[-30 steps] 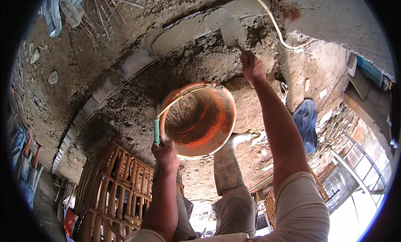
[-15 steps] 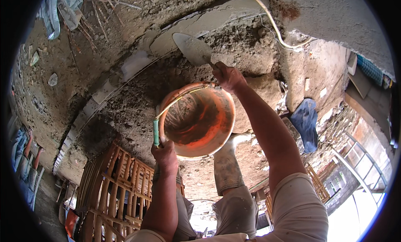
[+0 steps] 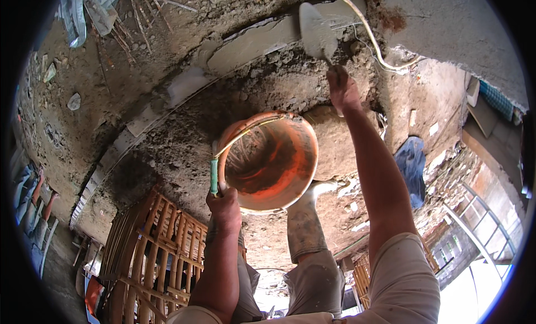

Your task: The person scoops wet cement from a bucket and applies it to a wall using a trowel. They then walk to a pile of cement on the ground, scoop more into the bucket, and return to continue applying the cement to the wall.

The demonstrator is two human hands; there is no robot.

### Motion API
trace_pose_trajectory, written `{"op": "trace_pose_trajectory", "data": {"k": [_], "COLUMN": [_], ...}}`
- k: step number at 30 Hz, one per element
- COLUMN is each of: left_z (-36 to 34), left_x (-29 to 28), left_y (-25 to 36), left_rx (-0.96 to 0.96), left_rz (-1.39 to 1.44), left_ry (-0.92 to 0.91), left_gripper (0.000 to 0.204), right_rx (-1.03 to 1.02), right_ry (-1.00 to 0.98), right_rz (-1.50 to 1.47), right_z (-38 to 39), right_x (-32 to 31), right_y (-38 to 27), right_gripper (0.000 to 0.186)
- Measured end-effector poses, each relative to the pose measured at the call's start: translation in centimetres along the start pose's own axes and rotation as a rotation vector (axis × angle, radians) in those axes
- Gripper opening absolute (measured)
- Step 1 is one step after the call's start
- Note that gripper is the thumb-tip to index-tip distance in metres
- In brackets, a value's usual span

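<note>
My left hand (image 3: 225, 208) grips the near left rim of an orange bucket (image 3: 301, 176), which is tilted so that its mouth faces me. Its inside is smeared with grey-brown residue. A wire handle with a green grip (image 3: 214, 176) hangs at the bucket's left side. My right hand (image 3: 343, 90) is closed round the handle of a pointed trowel (image 3: 316, 32), held out beyond the bucket. The trowel's blade overlaps the right part of a grey mortar-covered strip (image 3: 254, 43); whether it touches is hard to tell.
A pale hose (image 3: 368, 36) runs down beside the strip at upper right, near a concrete slab (image 3: 458, 39). Blue cloth (image 3: 410, 170) lies to the right. At lower left stands a bamboo slatted frame (image 3: 159, 240). Another person's arms (image 3: 49, 204) show at the far left.
My right hand has moved the trowel right and farther out, from near the bucket's rim to the right part of the strip. My left hand still grips the bucket, which has barely shifted.
</note>
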State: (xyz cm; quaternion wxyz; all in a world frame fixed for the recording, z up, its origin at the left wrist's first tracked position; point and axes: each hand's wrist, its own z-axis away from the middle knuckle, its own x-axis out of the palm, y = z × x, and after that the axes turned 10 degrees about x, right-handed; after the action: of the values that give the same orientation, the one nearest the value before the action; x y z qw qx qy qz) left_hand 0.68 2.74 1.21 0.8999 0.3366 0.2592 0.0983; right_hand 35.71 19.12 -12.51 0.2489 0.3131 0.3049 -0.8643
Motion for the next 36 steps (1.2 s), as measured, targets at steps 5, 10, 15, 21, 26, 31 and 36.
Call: {"op": "trace_pose_trajectory", "data": {"k": [5, 10, 15, 21, 26, 31, 36], "left_z": [0.0, 0.0, 0.0, 0.1, 0.0, -0.5, -0.6], "left_x": [0.3, 0.2, 0.1, 1.1, 1.5, 0.0, 0.4], "left_y": [0.2, 0.1, -0.3, 0.2, 0.4, 0.1, 0.4], "left_rx": [-0.039, -0.03, -0.032, -0.003, 0.026, -0.05, -0.041], "left_rz": [0.038, 0.014, 0.058, 0.057, 0.026, 0.018, 0.043], "left_ry": [-0.061, -0.05, -0.083, -0.045, -0.035, -0.008, -0.028], "left_gripper": [0.026, 0.025, 0.024, 0.014, 0.013, 0.016, 0.014], "right_rx": [-0.219, -0.106, -0.085, 0.108, -0.624, -0.743, -0.196], "right_ry": [-0.209, -0.22, 0.078, 0.234, 0.262, 0.046, -0.197], "right_rz": [0.293, 0.259, 0.031, -0.127, 0.417, 0.202, 0.322], "right_z": [3.4, 2.1, -3.3, -4.6, 2.1, 14.3, 24.9], "right_x": [3.4, 3.7, -1.6, -4.9, -3.9, -5.9, -8.2], "right_y": [-3.7, -2.9, 3.6, 5.7, 6.1, 3.6, 1.6], "right_gripper": [0.032, 0.037, 0.044, 0.039, 0.026, 0.03, 0.032]}}
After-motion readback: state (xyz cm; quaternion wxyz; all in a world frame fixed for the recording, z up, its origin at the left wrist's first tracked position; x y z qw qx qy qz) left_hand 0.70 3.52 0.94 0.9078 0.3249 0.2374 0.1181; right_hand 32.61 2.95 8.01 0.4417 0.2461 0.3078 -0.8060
